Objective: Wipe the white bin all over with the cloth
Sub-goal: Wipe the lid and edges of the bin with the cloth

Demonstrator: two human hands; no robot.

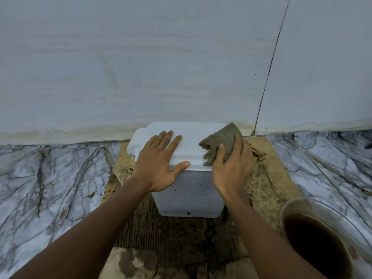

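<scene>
Currently, the white bin [189,196] is seen standing upright on a stained sheet of cardboard [269,160], with its back set close against the wall [141,67]. Its lid [193,133] is closed, and the lid's long axis runs left to right, parallel to the wall.

The left hand [161,160] is laid flat on the left half of the lid, fingers straight and spread, thumb at the front lip; nothing is grasped, and the bin appears to be steadied by it.

The cloth [221,139], grey-brown and ragged, is gripped by the right hand [231,168] at the lid's right end, thumb and one finger curled over it. The cloth's upper corner is lifted off the lid.

Key relation: the bare lid lies to the left of the cloth-holding fingers, along the long axis, toward the left hand. The speckled front face lies below them, nearer the person. The right hand is judged better placed for either stroke.

Hidden or unclear:
- the back face, against the wall
- the right side, masked by the right wrist
- the left side, barely seen
- the remaining right fingers, under the cloth

A bucket [302,206] of brown water is cut off at the lower right.
</scene>
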